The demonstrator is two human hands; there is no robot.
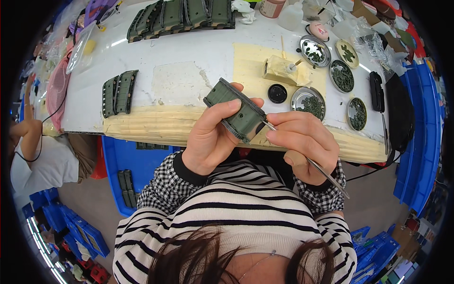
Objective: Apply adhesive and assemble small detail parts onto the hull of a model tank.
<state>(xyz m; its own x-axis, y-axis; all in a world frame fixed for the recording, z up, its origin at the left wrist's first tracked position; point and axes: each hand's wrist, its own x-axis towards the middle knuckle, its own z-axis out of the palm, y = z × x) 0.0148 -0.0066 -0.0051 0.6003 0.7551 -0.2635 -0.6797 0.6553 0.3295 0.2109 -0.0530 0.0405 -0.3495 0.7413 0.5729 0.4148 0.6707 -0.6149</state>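
My left hand [204, 137] is closed around a green and brown camouflage model part [236, 111] with ridged, track-like edges, tilted above the table's front edge. The thumb presses on its upper face. In my right hand [305, 137] is a pair of metal tweezers [327, 175], pinched between the fingers, the tips at the part's right end. Whether a small piece sits in the tips is too fine to see. A tan wrap [296, 158] covers the tip of one right-hand digit. Nearby on the table stand a round black cap [277, 93] and a metal dish [308, 105] of small green pieces.
More dishes of green pieces [342, 75] stand at the right, beside a tape-wrapped block [283, 71] with sticks in it. Similar camouflage parts lie at the left [119, 93] and far side [182, 19]. A blue bin [116, 165] is below the table; another person [45, 156] sits left.
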